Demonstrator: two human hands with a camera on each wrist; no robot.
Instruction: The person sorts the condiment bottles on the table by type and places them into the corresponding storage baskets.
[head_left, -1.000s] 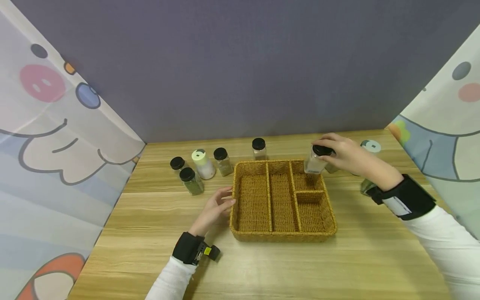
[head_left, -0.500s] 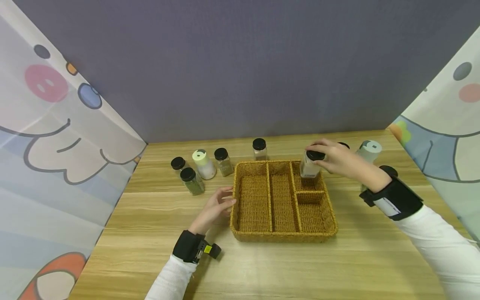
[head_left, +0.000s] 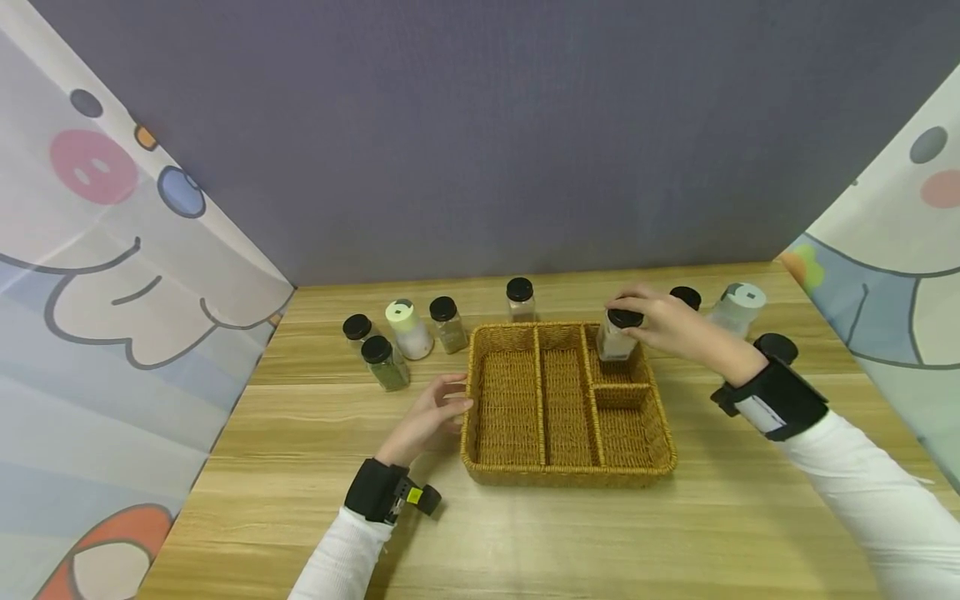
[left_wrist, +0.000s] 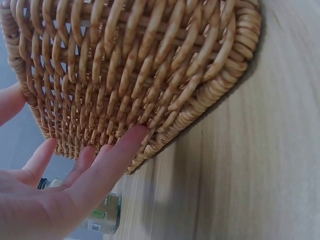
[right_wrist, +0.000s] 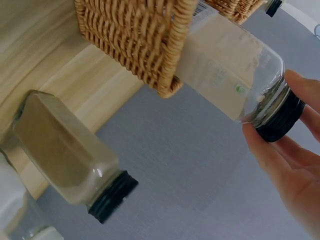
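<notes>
Right hand (head_left: 663, 323) pinching the black cap of a glass spice jar (head_left: 617, 337), jar partway into the wicker basket's (head_left: 570, 475) far-right compartment. Left hand (head_left: 431, 414) flat, fingers straight, bracing the basket's left wall. Best lowered straight — base flat, clear of the divider — before letting go.

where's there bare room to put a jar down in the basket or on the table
Free: the basket's two long left compartments, its near-right one, and the table in front. Crowded: the far-right compartment, where the right hand holds a jar, and the far edge's jars.
</notes>
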